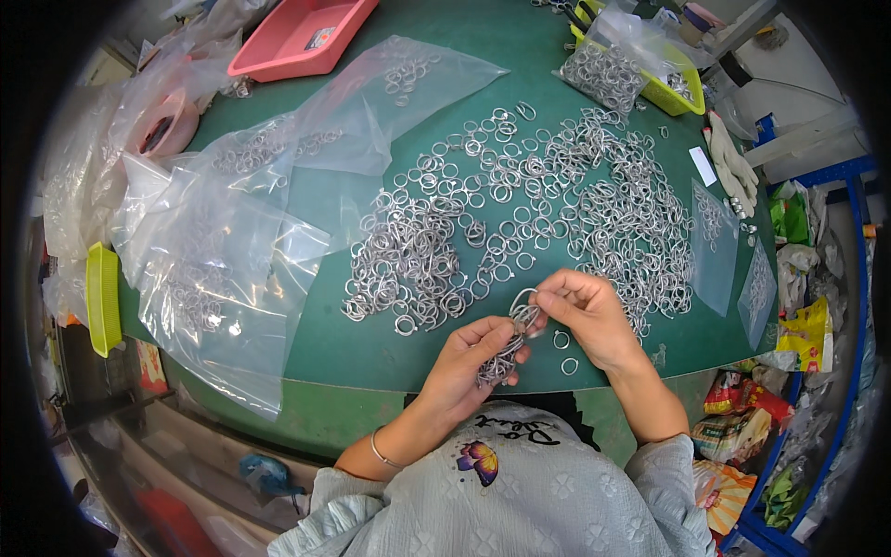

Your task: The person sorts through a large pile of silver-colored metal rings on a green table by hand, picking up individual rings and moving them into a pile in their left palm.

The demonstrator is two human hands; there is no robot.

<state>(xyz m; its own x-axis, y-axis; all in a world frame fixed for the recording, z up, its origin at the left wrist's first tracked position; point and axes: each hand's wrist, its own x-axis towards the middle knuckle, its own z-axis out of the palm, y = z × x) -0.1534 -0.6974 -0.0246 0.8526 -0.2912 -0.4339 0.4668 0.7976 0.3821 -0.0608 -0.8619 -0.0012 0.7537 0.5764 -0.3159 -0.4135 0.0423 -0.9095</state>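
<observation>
Hands and metal rings at a work table. The left hand is curled about a bundle of metal rings, thumb uppermost; the right hand, thumb and forefinger pinched narrow, holds a ring at the bundle's upper end. The gathering in hand is judged to be partway: one handful is collected, while far more rings lie loose. Just beneath the right hand are two single rings. Beyond the left hand rises a dense heap; beyond the right hand, a broader spread, with scattered rings joining the two across the green table. Well to the left of the hands lie large clear bags; rings show through the film, though glare leaves it uncertain whether they are inside or beneath. To the right of the hands lie two small clear bags with a few rings each. Farthest out, ahead and to the right, a filled bag of rings leans at a yellow-green basket, apparently a portion already packed.
</observation>
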